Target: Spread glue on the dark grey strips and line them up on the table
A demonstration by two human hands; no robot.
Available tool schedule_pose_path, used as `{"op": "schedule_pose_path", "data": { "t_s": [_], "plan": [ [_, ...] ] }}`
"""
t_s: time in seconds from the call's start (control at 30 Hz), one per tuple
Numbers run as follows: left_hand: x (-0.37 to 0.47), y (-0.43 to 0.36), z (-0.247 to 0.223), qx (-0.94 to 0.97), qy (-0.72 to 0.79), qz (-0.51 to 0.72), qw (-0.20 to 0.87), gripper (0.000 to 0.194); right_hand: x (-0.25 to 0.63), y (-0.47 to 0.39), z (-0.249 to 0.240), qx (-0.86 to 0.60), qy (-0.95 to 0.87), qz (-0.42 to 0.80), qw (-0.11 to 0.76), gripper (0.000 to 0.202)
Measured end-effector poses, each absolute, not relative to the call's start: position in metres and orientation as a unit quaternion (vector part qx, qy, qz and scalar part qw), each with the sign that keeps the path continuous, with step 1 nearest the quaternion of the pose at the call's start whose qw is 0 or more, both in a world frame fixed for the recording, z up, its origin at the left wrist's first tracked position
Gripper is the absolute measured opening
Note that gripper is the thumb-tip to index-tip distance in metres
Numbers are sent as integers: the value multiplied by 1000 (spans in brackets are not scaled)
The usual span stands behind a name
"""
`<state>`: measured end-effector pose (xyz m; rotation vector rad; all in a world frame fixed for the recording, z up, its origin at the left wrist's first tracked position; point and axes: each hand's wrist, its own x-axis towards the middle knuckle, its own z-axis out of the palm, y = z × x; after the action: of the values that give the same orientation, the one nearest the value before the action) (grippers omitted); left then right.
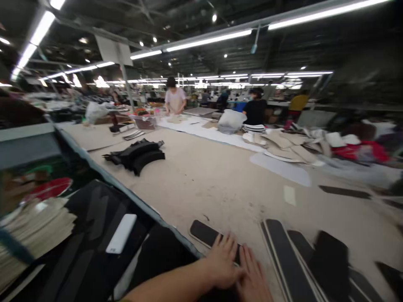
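A dark, round-ended strip with a pale edge lies on the tan table, close to its front edge. Across its lower part rests my left hand, flat with fingers stretched out. My right hand lies beside it, fingers straight and pointing away from me, its thumb side against my left hand. Both palms face down, and they hide the near end of the strip. Right of my hands is a group of long dark pieces with pale edges, some overlapping.
Curved black pieces are stacked on the table at left. Below its edge, a white rectangular piece lies on dark material. Pale cut sheets pile up at the far right. Across the table stands a person; another wears black.
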<state>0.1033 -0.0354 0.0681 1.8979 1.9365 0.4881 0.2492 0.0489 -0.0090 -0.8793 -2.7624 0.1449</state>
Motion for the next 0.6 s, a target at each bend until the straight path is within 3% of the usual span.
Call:
{"op": "schedule_pose_path", "data": {
  "t_s": [0.13, 0.37, 0.5, 0.6],
  "plan": [
    [61, -41, 81, 679, 677, 90, 269, 81, 240, 42, 8, -322, -944, 20, 67, 66],
    [-13, -64, 92, 667, 703, -46, 243, 77, 233, 35, 44, -354, -930, 96, 1, 74],
    [-27, -64, 73, 694, 698, -18, 174, 76, 234, 42, 61, -359, -914, 187, 11, 72],
    [-30, -59, 57, 696, 703, 4, 142, 74, 239, 56, 70, -438, -865, 234, 69, 65]
  ]
}}
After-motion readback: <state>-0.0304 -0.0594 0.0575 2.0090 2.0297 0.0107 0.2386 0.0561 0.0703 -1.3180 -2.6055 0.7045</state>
